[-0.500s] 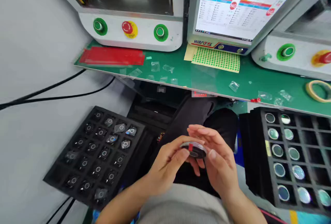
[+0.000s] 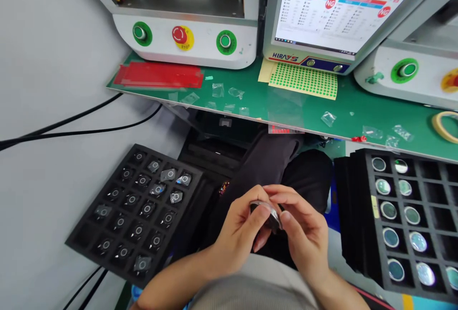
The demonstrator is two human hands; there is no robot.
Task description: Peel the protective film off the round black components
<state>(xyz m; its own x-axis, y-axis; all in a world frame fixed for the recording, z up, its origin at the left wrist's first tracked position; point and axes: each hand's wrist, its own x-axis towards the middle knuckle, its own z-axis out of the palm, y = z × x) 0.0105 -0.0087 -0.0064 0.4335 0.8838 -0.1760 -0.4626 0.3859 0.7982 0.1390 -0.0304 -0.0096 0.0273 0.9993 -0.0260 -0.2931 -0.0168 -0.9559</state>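
Between my hands, above my lap, is a small round dark disc-shaped part (image 2: pixel 274 218) with a shiny rim, tilted and partly covered by fingers. My left hand (image 2: pixel 238 229) is closed around its left side, thumb across the top. My right hand (image 2: pixel 304 224) pinches at its right edge with thumb and fingertips; the exact contact is partly hidden. To my left lies a black compartment tray (image 2: pixel 83 234) with small round dark parts, some in clear film. On my right, another black tray (image 2: pixel 432 232) carries round glossy discs in its left columns.
A green bench (image 2: pixel 243 78) runs ahead, with red strips (image 2: pixel 159 75), a green-dot sticker sheet (image 2: pixel 304 80), scraps of clear film (image 2: pixel 328 118) and a tape roll (image 2: pixel 445 126). Behind stand machines with push buttons (image 2: pixel 225 41) and a monitor (image 2: pixel 315 14) showing NG. Black cables (image 2: pixel 71 126) cross the left side.
The right hand's fingers have come from spread apart to closed at the disc's edge. The disc has tipped, and its red tab no longer shows. The view has shifted slightly.
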